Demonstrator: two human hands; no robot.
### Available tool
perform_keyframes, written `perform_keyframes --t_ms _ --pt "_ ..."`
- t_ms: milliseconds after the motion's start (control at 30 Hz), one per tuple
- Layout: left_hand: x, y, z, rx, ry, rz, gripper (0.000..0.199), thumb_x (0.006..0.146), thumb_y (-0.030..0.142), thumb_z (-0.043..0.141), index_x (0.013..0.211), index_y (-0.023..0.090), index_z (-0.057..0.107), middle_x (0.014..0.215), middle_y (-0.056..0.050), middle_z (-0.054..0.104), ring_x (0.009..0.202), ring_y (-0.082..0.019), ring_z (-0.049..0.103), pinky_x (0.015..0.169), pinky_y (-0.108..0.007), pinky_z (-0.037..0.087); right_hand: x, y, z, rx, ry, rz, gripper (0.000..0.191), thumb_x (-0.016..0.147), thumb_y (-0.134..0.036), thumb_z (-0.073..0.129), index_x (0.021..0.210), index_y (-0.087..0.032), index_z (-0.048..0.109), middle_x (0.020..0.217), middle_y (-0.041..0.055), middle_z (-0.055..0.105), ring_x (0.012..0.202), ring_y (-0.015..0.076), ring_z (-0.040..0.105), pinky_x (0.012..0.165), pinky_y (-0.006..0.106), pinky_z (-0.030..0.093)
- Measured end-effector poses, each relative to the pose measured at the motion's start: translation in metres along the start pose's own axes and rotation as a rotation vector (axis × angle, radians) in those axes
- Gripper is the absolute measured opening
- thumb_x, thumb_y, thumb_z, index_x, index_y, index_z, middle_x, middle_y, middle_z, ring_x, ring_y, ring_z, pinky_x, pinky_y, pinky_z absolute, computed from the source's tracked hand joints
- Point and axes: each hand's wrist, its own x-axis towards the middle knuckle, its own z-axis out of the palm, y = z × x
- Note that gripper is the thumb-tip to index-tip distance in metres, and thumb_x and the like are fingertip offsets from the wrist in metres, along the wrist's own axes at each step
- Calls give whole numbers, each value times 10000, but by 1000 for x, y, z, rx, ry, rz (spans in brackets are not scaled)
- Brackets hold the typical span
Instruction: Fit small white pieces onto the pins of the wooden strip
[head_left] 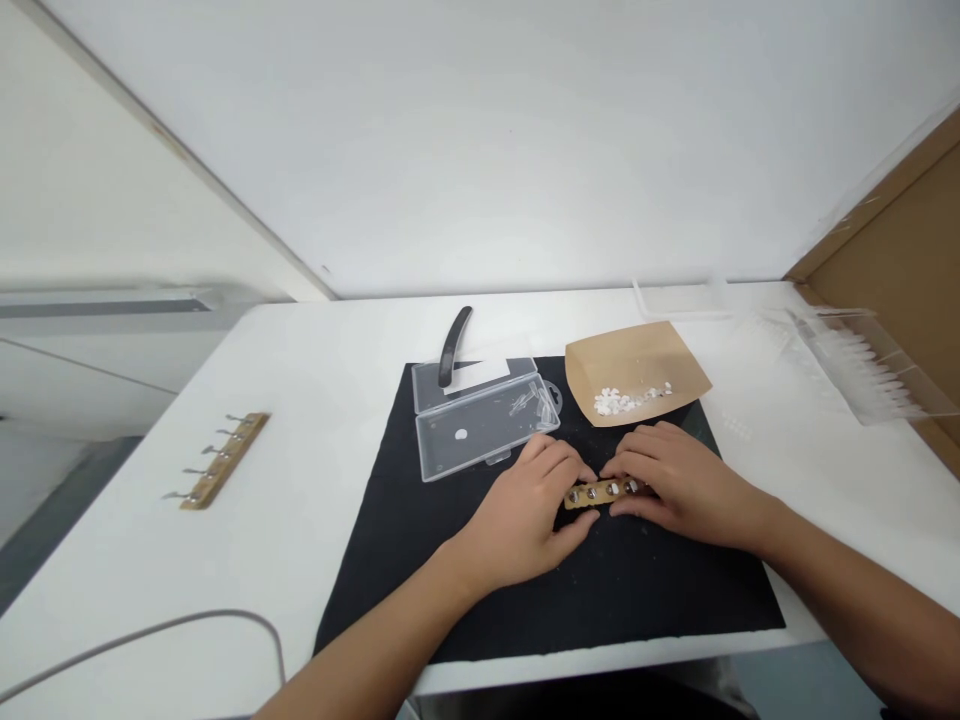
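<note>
Nearest to us, a thin grey cable (225, 613) curves over the lower left of the smooth white table (322, 400), and a black cloth mat (600, 605) runs close to the table's front edge.

On the mat we see the left hand (534, 512) and the right hand (667, 487) facing each other around a short, tan, wood-like bar with round metal pieces along its top (602, 493). The bar lies crosswise between them. The left hand pinches its left end, thumb along the near side and fingers bent at the far side. The right hand pinches the right part the same way, and its fingers hide that end from us. Between the two sets of fingertips we can make out four metal pieces; the two toward the right show white on top.

Just beyond the left hand lies an open, hinged, clear plastic case (442, 440), holding a small white chip (461, 434) and clear slivers (531, 402). Well to the left, a second tan bar with upright metal pegs (225, 465) rests on the table.

Beyond the right hand we find a brown paper tray (634, 360) with a scatter of white flakes (615, 402). A white paper card (480, 375) and a black curved file (454, 345) lie at the case's far half. At the far right stands a clear plastic box (829, 375) with rows of pale, slender pieces (874, 370), and behind everything rises a white wall (517, 150).
</note>
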Motion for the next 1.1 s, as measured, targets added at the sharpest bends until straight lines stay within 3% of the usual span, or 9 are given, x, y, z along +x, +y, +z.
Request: perform_keyframes --t_ms 167,433,800,933,1100 --pt "1 -1 2 17 -4 1 95 966 235 695 1034 202 639 1010 -67 663 998 -253 578 872 -396 511 1 -1 -3 76 11 58 168 984 -376 737 987 -215 691 939 21 710 899 194 630 794 345 406" --pt "0 -4 5 20 28 -19 126 948 241 740 1010 204 636 956 -46 677 954 -246 590 829 -373 502 2 -4 4 68 45 54 123 989 -320 727 948 -211 690 957 37 712 899 209 622 793 355 407" --pt "2 -6 5 24 29 11 143 954 275 718 1030 200 622 961 -55 674 940 -246 573 853 -393 495 2 -10 4 170 221 -42 63 1013 -258 672 962 -221 679 1051 47 748 1001 218 672 903 397 491" --pt "3 -3 0 -9 140 156 254 925 290 734 1121 190 608 1033 -92 673 1006 -259 587 921 -427 499 -1 -13 0 202 306 -88 46 1020 -215 652 1061 -235 661 1128 44 767 1149 220 682 996 410 494" --pt "4 5 -7 -42 335 322 174 911 166 685 1076 196 643 982 -76 666 956 -227 616 876 -405 492 -2 -19 -8 162 292 -168 71 1028 -173 628 1069 -224 656 1034 27 763 1001 184 693 873 370 445"
